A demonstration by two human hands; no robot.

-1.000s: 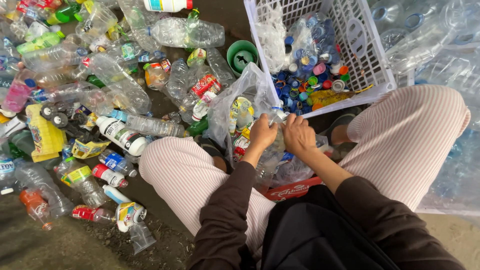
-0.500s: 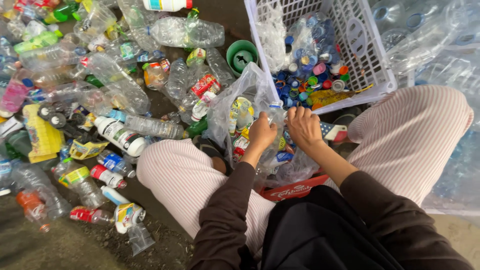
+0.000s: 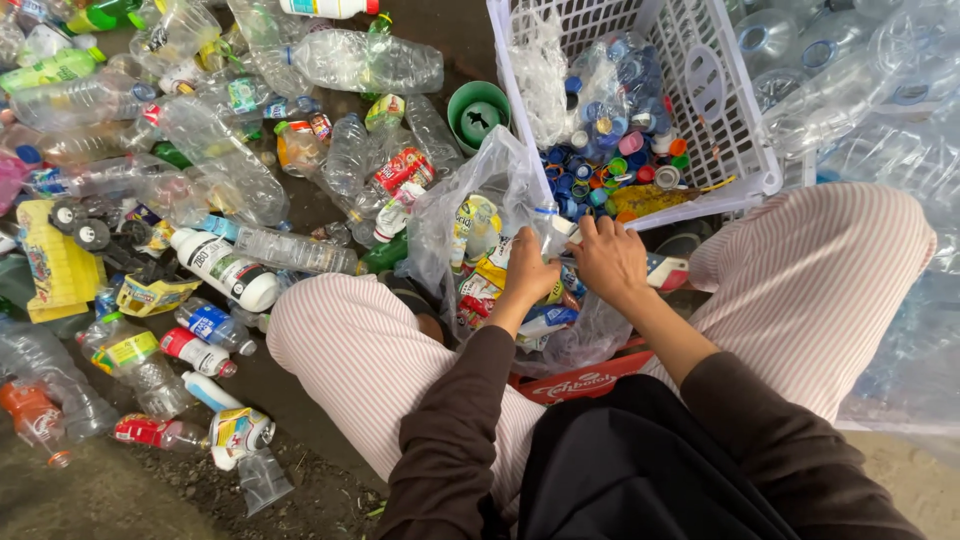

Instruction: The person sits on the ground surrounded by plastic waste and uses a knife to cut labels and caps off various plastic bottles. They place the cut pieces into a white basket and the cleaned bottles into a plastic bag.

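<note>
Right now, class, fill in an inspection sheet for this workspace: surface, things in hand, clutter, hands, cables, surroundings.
Surface: dark gritty ground.
Things in hand: clear plastic bag of labels and wrappers between the knees.
Clutter: crushed plastic bottles piled to the left.
Hands: left hand and right hand both in the bag's mouth; what each grips is hidden.
Cables: nothing seen.
Surroundings: white basket with coloured bottle caps; green cup.

Clear plastic bag (image 3: pixel 470 200), crumpled, open, holding torn labels, between knees
</note>
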